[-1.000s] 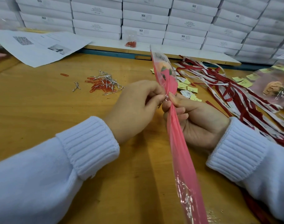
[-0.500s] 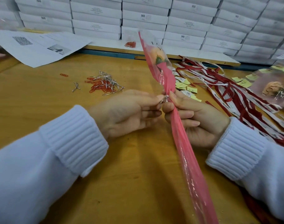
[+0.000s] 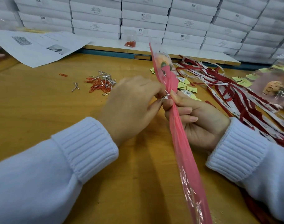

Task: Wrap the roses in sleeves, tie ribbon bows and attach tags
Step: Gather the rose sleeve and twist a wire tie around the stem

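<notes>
Turning left hand (image 3: 131, 102) knuckles-up since earlier, pinching silver tie (image 3: 165, 97) at the sleeve (image 3: 180, 139); clasping sleeve below the tie with right hand (image 3: 202, 123).

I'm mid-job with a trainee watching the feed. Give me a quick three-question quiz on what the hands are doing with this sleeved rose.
1. True or false: the right hand grips the pink sleeve below the rose head.
2. What does the left hand pinch against the sleeve? A: a red ribbon. B: a silver twist tie. C: a yellow tag.
3. Fill in: the loose ribbons lie on the table to the person's ____.

Key: 1 true; 2 B; 3 right.
</notes>
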